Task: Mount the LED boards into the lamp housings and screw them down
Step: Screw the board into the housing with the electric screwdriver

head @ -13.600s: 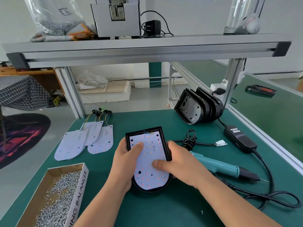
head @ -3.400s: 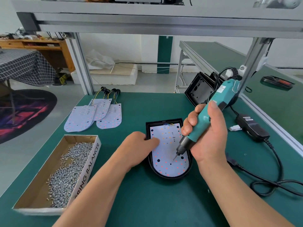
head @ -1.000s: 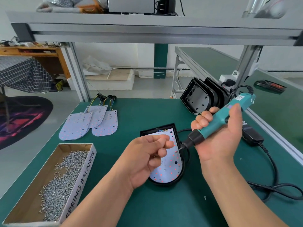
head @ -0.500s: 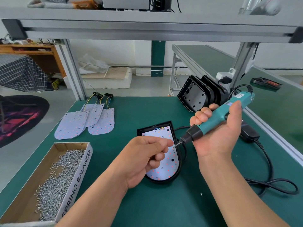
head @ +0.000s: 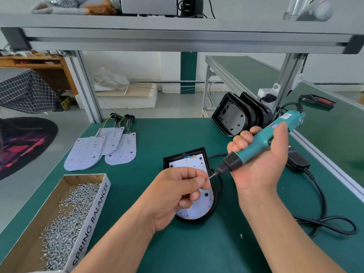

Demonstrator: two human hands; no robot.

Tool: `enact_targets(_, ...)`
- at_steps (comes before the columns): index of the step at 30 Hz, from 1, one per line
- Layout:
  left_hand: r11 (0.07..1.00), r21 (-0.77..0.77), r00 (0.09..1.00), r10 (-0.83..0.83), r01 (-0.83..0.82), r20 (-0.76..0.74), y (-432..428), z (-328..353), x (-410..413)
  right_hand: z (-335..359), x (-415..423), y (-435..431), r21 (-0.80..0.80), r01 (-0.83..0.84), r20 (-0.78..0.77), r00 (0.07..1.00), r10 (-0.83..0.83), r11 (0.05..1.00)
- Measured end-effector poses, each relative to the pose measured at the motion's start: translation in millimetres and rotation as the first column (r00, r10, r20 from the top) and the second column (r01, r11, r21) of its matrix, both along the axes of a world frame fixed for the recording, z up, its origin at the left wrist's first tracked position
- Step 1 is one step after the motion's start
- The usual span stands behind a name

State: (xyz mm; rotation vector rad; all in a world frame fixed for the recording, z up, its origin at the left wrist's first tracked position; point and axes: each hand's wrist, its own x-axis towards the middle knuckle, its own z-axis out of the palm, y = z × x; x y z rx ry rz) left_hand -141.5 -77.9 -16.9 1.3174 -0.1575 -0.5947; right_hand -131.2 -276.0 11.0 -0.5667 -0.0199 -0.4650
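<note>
Your left hand point(head: 177, 192) pinches a screw point(head: 207, 179) above the lamp housing point(head: 166, 160) where the LED board point(head: 199, 210) lies, so seat it squarely on the bit point(head: 213, 175) of the screwdriver point(head: 256, 146) your right hand point(head: 260, 164) grips just right of that housing.

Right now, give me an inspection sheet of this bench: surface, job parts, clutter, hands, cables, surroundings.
Surface: green bench, flat and dry-looking.
Job's things: LED board sits in a black housing; spare boards fanned at left; empty housings stacked on edge at back right; box of screws front left.
Clutter: one stray screw on the mat near the front.
Hands: left hand fingers pinch what looks like a screw at the driver's bit; right hand grips the teal screwdriver, raised above the housing.
Cables: cord loops at right from a black adapter.
Surroundings: overhead shelf, second bench, rug on the floor.
</note>
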Motion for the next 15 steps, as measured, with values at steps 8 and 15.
enact_targets(8,1.0,-0.016,1.0,-0.005,0.004,-0.008,-2.4,-2.3,0.1,1.2,-1.0,0.5,-0.003,0.006,-0.003,1.0,-0.006,1.0)
enact_targets(15,1.0,0.008,1.0,-0.005,0.005,0.012,-1.2,-0.6,0.3,2.6,-3.4,5.0,-0.023,0.004,-0.009,1.0,-0.004,1.0)
